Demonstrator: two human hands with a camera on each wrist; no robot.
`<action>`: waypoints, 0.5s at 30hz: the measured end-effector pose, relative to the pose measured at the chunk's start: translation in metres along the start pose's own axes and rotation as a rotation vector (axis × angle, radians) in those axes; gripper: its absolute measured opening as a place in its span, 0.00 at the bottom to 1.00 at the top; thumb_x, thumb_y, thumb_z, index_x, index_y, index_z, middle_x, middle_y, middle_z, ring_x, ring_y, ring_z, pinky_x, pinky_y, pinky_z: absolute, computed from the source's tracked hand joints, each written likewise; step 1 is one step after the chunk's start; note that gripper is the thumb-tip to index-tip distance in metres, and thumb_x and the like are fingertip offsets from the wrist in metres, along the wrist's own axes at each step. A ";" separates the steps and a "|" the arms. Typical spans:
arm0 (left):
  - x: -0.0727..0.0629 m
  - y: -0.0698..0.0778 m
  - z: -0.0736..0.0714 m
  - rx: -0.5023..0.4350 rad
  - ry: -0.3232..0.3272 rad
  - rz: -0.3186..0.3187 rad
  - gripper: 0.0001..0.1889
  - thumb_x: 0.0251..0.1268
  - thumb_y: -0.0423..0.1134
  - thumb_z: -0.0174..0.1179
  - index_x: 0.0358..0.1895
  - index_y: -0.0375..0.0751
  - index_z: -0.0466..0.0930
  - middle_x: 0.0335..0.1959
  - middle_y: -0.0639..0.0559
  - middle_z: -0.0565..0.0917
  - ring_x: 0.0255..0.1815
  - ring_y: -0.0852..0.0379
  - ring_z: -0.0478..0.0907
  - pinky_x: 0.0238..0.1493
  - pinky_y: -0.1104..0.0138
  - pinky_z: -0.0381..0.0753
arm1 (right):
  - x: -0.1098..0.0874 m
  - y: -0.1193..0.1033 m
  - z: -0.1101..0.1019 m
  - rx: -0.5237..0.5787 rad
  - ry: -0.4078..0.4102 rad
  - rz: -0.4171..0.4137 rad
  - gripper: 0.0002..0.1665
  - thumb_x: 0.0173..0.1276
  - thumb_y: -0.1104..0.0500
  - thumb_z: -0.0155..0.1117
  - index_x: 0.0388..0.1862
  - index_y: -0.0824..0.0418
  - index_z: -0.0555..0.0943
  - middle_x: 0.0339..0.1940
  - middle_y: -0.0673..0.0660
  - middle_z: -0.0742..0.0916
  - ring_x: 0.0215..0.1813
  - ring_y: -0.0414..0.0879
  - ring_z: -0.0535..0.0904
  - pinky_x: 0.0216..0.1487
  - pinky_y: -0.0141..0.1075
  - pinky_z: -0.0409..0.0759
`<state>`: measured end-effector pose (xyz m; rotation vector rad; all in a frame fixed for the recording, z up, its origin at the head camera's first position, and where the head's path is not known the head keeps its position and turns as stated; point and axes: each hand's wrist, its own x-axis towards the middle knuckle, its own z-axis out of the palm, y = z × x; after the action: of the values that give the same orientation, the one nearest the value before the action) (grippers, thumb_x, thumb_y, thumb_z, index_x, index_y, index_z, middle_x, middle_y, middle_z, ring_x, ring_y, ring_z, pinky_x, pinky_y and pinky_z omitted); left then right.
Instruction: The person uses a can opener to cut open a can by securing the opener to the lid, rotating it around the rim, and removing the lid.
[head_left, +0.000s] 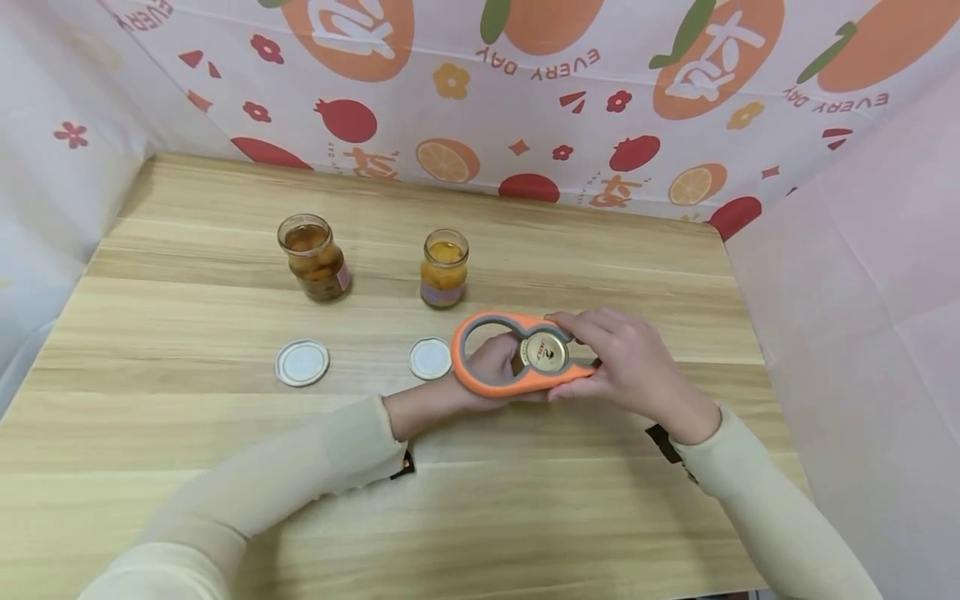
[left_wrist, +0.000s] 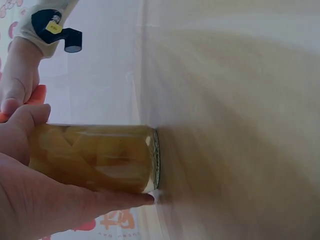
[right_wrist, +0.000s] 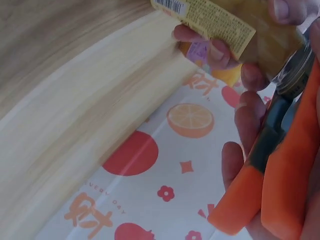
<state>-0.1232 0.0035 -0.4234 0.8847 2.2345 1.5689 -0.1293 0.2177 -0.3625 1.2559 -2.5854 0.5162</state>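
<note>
My left hand holds a glass jar of yellow fruit around its side, above the table. A gold lid tops this jar. Around the lid sits an orange jar opener with a grey lining, its larger ring extending left over my left hand. My right hand grips the opener's two handles, fingers on one side and thumb on the other. In the right wrist view, a yellow printed label shows on the jar beside the left fingers.
Two lidless jars stand toward the back: a brown-filled jar at left and a smaller yellow-filled jar near the middle. One white lid lies before the first, another lid before the second. A fruit-print curtain borders the wooden table.
</note>
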 end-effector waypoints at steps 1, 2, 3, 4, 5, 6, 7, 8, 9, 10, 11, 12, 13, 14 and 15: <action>0.001 0.000 0.000 0.011 -0.006 0.017 0.36 0.58 0.42 0.72 0.70 0.40 0.69 0.66 0.51 0.77 0.67 0.58 0.71 0.69 0.66 0.67 | 0.001 0.002 0.000 0.008 0.002 -0.021 0.53 0.49 0.20 0.63 0.61 0.58 0.81 0.38 0.50 0.87 0.39 0.42 0.82 0.37 0.40 0.80; 0.002 0.000 -0.001 0.033 -0.017 0.035 0.35 0.59 0.42 0.72 0.69 0.38 0.69 0.66 0.50 0.77 0.67 0.57 0.72 0.69 0.66 0.67 | 0.002 0.004 0.000 0.019 0.001 -0.042 0.53 0.49 0.20 0.63 0.60 0.59 0.81 0.38 0.50 0.87 0.39 0.43 0.82 0.38 0.41 0.80; 0.003 0.000 -0.001 0.062 -0.033 0.058 0.34 0.60 0.41 0.71 0.68 0.37 0.69 0.65 0.49 0.77 0.66 0.56 0.72 0.68 0.67 0.67 | 0.003 0.006 0.000 0.027 -0.004 -0.060 0.53 0.48 0.20 0.63 0.60 0.59 0.81 0.39 0.50 0.87 0.39 0.44 0.82 0.39 0.42 0.80; 0.004 0.000 -0.002 0.092 -0.047 0.082 0.32 0.62 0.41 0.70 0.67 0.35 0.70 0.63 0.48 0.78 0.65 0.55 0.73 0.68 0.67 0.68 | 0.005 0.008 0.000 0.035 -0.011 -0.077 0.53 0.48 0.20 0.63 0.60 0.59 0.81 0.39 0.50 0.87 0.40 0.44 0.82 0.40 0.43 0.80; 0.005 0.000 -0.002 0.127 -0.076 0.101 0.30 0.63 0.41 0.68 0.67 0.35 0.70 0.63 0.48 0.78 0.64 0.55 0.73 0.67 0.68 0.68 | 0.006 0.009 0.000 0.042 -0.020 -0.093 0.53 0.48 0.20 0.64 0.60 0.59 0.81 0.40 0.50 0.88 0.40 0.44 0.82 0.41 0.43 0.80; 0.006 0.000 -0.003 0.164 -0.098 0.121 0.29 0.65 0.42 0.67 0.66 0.36 0.71 0.62 0.48 0.78 0.63 0.56 0.73 0.67 0.68 0.68 | 0.007 0.011 -0.001 0.047 -0.031 -0.105 0.53 0.48 0.20 0.64 0.60 0.58 0.81 0.41 0.50 0.88 0.41 0.44 0.83 0.42 0.44 0.80; 0.007 0.000 -0.004 0.222 -0.134 0.149 0.29 0.66 0.42 0.65 0.67 0.36 0.71 0.63 0.49 0.77 0.64 0.56 0.72 0.68 0.68 0.66 | 0.008 0.013 -0.001 0.051 -0.041 -0.117 0.53 0.48 0.21 0.65 0.60 0.58 0.81 0.42 0.49 0.88 0.42 0.44 0.83 0.44 0.45 0.79; 0.008 0.000 -0.005 0.247 -0.163 0.165 0.28 0.68 0.42 0.63 0.68 0.37 0.70 0.65 0.49 0.75 0.66 0.56 0.71 0.68 0.69 0.65 | 0.009 0.015 -0.002 0.057 -0.054 -0.124 0.53 0.47 0.21 0.66 0.60 0.58 0.81 0.43 0.49 0.88 0.43 0.44 0.83 0.45 0.46 0.79; 0.009 0.000 -0.005 0.246 -0.193 0.167 0.28 0.70 0.42 0.62 0.69 0.38 0.69 0.66 0.49 0.75 0.66 0.57 0.70 0.68 0.70 0.65 | 0.010 0.016 -0.003 0.060 -0.068 -0.130 0.53 0.46 0.21 0.67 0.60 0.57 0.81 0.44 0.49 0.88 0.45 0.44 0.83 0.47 0.46 0.78; 0.010 0.001 -0.006 0.236 -0.222 0.163 0.28 0.70 0.42 0.62 0.70 0.39 0.68 0.67 0.50 0.74 0.67 0.58 0.69 0.69 0.70 0.64 | 0.011 0.018 -0.004 0.065 -0.079 -0.136 0.53 0.45 0.21 0.68 0.60 0.57 0.81 0.44 0.49 0.88 0.45 0.44 0.83 0.48 0.47 0.78; 0.011 0.001 -0.006 0.225 -0.254 0.155 0.28 0.72 0.42 0.60 0.72 0.40 0.67 0.69 0.51 0.72 0.68 0.59 0.68 0.69 0.71 0.63 | 0.012 0.019 -0.005 0.070 -0.092 -0.140 0.53 0.45 0.22 0.69 0.60 0.57 0.81 0.45 0.49 0.88 0.46 0.44 0.83 0.50 0.48 0.78; 0.012 0.001 -0.005 0.193 -0.259 0.132 0.29 0.71 0.43 0.61 0.71 0.41 0.67 0.68 0.51 0.73 0.67 0.60 0.69 0.69 0.72 0.64 | 0.013 0.020 -0.006 0.081 -0.108 -0.142 0.53 0.44 0.23 0.71 0.60 0.57 0.81 0.45 0.48 0.88 0.47 0.44 0.82 0.50 0.47 0.77; 0.013 0.001 -0.005 0.140 -0.265 0.107 0.28 0.71 0.42 0.62 0.71 0.41 0.67 0.67 0.51 0.74 0.65 0.61 0.70 0.67 0.72 0.66 | 0.014 0.021 -0.007 0.095 -0.124 -0.143 0.52 0.43 0.24 0.73 0.60 0.57 0.81 0.46 0.48 0.88 0.47 0.44 0.82 0.51 0.47 0.77; 0.013 0.000 -0.005 0.072 -0.258 0.076 0.27 0.71 0.41 0.61 0.70 0.40 0.68 0.65 0.51 0.75 0.63 0.62 0.71 0.65 0.73 0.68 | 0.015 0.022 -0.008 0.104 -0.141 -0.143 0.50 0.44 0.27 0.75 0.60 0.56 0.81 0.46 0.47 0.88 0.47 0.43 0.82 0.51 0.46 0.76; 0.013 0.000 -0.004 0.030 -0.257 0.061 0.25 0.70 0.40 0.61 0.68 0.39 0.69 0.62 0.50 0.76 0.59 0.62 0.72 0.63 0.74 0.69 | 0.017 0.022 -0.009 0.111 -0.155 -0.145 0.47 0.46 0.30 0.77 0.60 0.55 0.81 0.46 0.47 0.88 0.47 0.43 0.81 0.52 0.46 0.76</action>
<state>-0.1358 0.0087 -0.4201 1.1043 2.0728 1.3619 -0.1568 0.2218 -0.3536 1.5652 -2.5930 0.5612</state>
